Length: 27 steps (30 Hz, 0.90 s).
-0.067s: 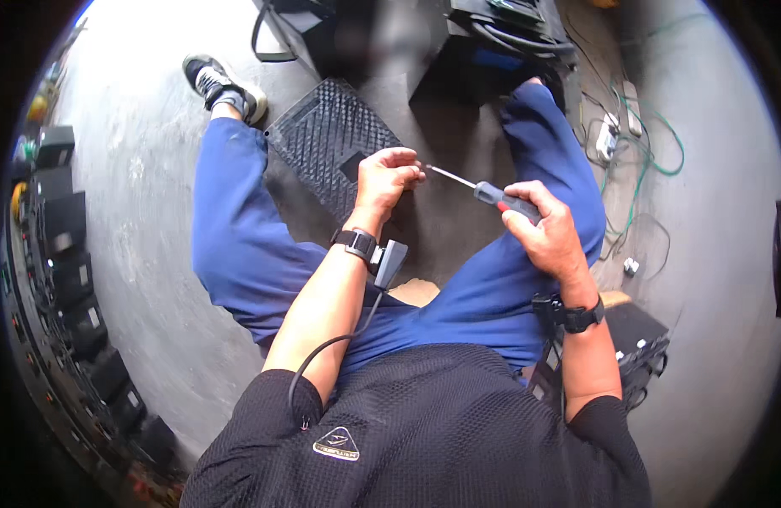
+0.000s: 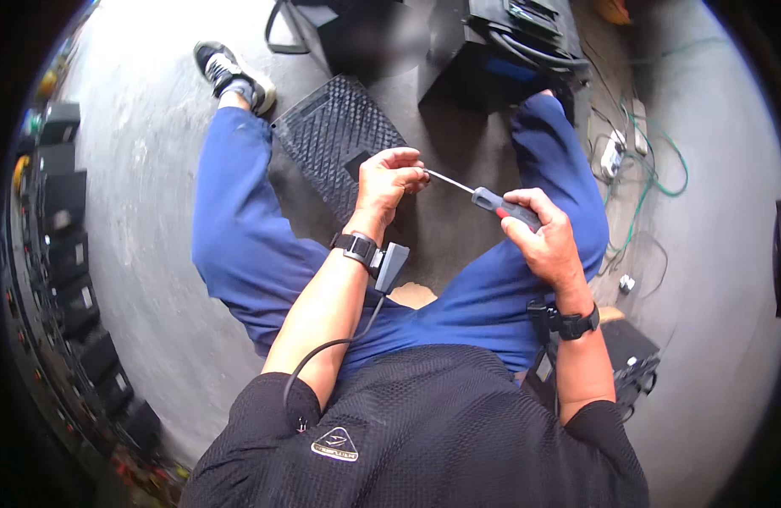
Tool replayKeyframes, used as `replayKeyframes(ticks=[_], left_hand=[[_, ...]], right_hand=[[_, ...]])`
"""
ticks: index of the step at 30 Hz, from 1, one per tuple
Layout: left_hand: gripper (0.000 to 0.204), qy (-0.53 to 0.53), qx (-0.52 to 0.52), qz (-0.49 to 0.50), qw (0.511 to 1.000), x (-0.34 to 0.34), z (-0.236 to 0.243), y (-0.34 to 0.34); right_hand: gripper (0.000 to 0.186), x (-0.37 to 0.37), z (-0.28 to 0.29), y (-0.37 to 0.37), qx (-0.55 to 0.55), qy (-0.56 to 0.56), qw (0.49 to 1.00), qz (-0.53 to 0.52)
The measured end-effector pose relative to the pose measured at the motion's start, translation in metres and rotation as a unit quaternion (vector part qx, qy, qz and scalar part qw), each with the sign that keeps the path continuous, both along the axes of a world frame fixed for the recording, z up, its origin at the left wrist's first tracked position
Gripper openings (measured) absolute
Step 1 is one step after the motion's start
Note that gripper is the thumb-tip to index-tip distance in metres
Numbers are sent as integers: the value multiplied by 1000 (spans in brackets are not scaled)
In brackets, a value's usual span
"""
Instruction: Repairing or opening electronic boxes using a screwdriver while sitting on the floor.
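Observation:
My right hand grips a screwdriver by its grey, black and red handle. Its thin metal shaft points left to the fingertips of my left hand, which are pinched together around something small that I cannot make out. Beneath and beyond the left hand a black plate with a ridged pattern lies on the floor between my legs, a small dark square on it. I sit with my legs spread, a dark device strapped to each wrist.
Black box-like units with cables stand ahead of me. Power strips and green cables lie to the right. A row of black cases lines the left side. Another black case sits beside my right hip, on the grey floor.
The screwdriver's tip has moved closer to my left fingertips and now meets them. The whole view has shifted slightly.

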<state>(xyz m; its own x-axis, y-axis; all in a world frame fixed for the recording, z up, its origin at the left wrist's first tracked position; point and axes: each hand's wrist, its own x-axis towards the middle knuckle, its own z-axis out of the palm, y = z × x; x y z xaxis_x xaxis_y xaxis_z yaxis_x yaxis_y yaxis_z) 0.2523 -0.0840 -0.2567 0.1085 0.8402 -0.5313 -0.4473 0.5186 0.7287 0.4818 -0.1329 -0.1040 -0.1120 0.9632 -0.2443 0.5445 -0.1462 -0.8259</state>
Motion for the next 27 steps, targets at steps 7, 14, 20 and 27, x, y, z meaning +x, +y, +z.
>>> replayKeyframes(ticks=[7, 14, 20, 27], left_hand=[[29, -43, -15, 120, 992, -19, 28, -30], [23, 6, -44, 128, 991, -14, 19, -31], [54, -99, -67, 211, 970, -12, 30, -29], [57, -130, -49, 224, 965, -16, 36, -32]], right_hand=[[28, 23, 0, 16, -70, 94, 993, 0], [29, 17, -8, -5, -70, 118, 990, -42], [32, 3, -11, -15, 15, 57, 998, 17], [33, -12, -11, -11, 54, 39, 997, 34]])
